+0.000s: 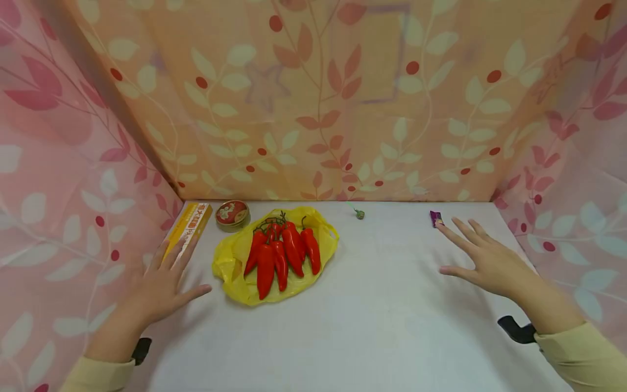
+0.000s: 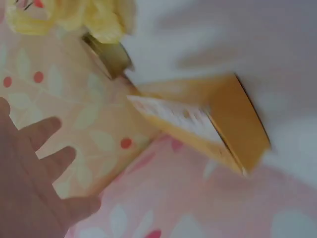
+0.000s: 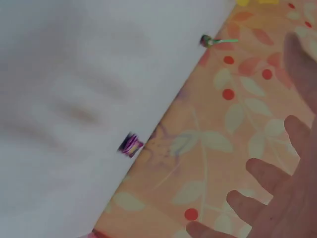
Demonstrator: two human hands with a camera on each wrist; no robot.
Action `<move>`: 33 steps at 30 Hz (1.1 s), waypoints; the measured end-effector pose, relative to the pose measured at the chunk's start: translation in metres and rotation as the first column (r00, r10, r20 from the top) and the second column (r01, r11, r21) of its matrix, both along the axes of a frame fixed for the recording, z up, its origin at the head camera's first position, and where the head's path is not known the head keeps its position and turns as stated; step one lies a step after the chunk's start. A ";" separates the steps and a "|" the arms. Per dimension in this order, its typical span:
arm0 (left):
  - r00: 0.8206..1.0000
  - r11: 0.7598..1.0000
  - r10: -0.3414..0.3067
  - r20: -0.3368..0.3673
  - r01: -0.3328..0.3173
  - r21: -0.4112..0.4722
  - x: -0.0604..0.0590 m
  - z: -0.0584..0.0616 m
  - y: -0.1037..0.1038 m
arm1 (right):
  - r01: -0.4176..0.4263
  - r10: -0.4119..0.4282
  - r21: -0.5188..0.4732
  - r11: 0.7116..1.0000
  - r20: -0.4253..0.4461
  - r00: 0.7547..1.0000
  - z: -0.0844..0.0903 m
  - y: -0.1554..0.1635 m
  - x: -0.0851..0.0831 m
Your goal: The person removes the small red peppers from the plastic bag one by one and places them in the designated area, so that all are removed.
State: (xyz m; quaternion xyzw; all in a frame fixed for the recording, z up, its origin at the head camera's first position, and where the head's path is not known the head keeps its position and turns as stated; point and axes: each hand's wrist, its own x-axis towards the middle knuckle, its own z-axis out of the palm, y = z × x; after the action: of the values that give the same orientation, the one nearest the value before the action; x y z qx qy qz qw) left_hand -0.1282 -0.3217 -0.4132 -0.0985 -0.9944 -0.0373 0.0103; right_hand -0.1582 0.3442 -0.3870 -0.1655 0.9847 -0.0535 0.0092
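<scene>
Several red chili peppers (image 1: 282, 251) lie on a yellow plastic bag (image 1: 230, 261) at the table's middle left. My left hand (image 1: 161, 283) hovers open, fingers spread, just in front of a long yellow box (image 1: 190, 227) (image 2: 218, 124) by the left wall. My right hand (image 1: 482, 256) (image 3: 282, 198) is open with fingers spread, holding nothing. Its fingertips are near a small purple wrapped piece (image 1: 436, 218) (image 3: 131, 145).
A round red tin (image 1: 232, 213) (image 2: 106, 57) stands behind the bag. A small green object (image 1: 360, 213) (image 3: 208, 41) lies at the back edge. Patterned fabric walls (image 1: 318, 98) close in the white table (image 1: 372, 316) on three sides.
</scene>
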 end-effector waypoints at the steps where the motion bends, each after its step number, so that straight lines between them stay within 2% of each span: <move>1: 1.000 0.999 -0.006 0.016 0.006 0.043 -0.002 0.001 0.002 | -0.008 0.008 -0.012 1.000 -0.009 1.000 0.000 -0.003 -0.001; 4: 0.998 0.982 -0.028 0.057 0.017 0.187 -0.006 0.003 0.006 | -0.016 0.014 -0.078 0.997 -0.023 1.000 0.001 -0.011 -0.003; 7: 0.996 0.953 -0.038 0.082 0.012 0.303 -0.009 0.002 0.010 | -0.016 0.011 -0.141 0.990 -0.036 0.999 0.002 -0.023 -0.006; 14: 0.993 0.909 0.015 0.120 -0.064 0.413 -0.018 -0.006 0.020 | -0.072 0.058 -0.263 0.962 -0.059 0.997 0.000 -0.056 -0.020; 17: 0.989 0.846 0.008 0.145 -0.084 0.526 -0.025 -0.011 0.025 | -0.092 0.074 -0.316 0.944 -0.067 0.995 -0.001 -0.071 -0.028; 21: 0.980 0.714 -0.052 0.194 -0.099 0.693 -0.031 -0.016 0.032 | -0.133 0.115 -0.408 0.903 -0.066 0.991 0.001 -0.093 -0.036; 23: 0.974 0.676 -0.062 0.219 -0.120 0.727 -0.033 -0.018 0.034 | -0.158 0.145 -0.451 0.878 -0.063 0.987 0.002 -0.104 -0.040; 28: 0.971 0.647 -0.032 0.238 -0.161 0.745 -0.036 -0.024 0.038 | -0.195 0.196 -0.542 0.817 -0.056 0.979 0.001 -0.134 -0.052; 30: 0.975 0.646 -0.023 0.223 -0.156 0.747 -0.036 -0.026 0.039 | -0.200 0.211 -0.564 0.801 -0.047 0.976 -0.001 -0.145 -0.056; 33: 0.984 0.656 -0.004 0.178 -0.132 0.743 -0.037 -0.030 0.040 | -0.200 0.234 -0.577 0.792 -0.016 0.972 -0.004 -0.161 -0.062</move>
State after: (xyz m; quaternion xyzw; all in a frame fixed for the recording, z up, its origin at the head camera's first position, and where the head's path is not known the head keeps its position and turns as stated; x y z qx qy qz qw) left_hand -0.1653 -0.2819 -0.4432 -0.0468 -0.8901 -0.4523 -0.0303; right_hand -0.2201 0.1831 -0.3912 -0.2709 0.8962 -0.3513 -0.0075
